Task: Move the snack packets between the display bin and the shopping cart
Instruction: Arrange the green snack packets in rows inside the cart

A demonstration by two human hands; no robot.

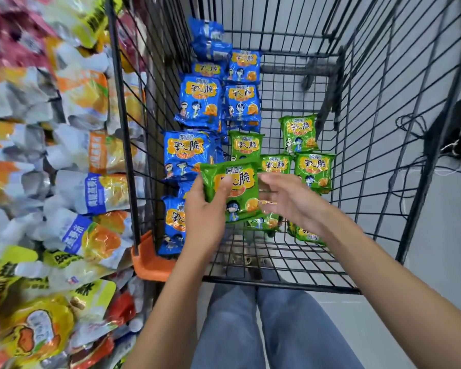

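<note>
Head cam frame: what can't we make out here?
- Display bin, head view: motion blur smears most packet labels; frame edge cuts it off.
- Green packets in the cart: right hand and the held green packet cover some, so no count.
- Blue packets: overlapping stacks hide lower ones.
- Left hand: fingers behind the held packet unseen.

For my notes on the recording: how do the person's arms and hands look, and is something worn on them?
Both forearms are bare, with no sleeves in view. The left hand and the right hand wear no gloves, and no watch, ring or bracelet shows. Blue jeans cover the legs below.
</note>
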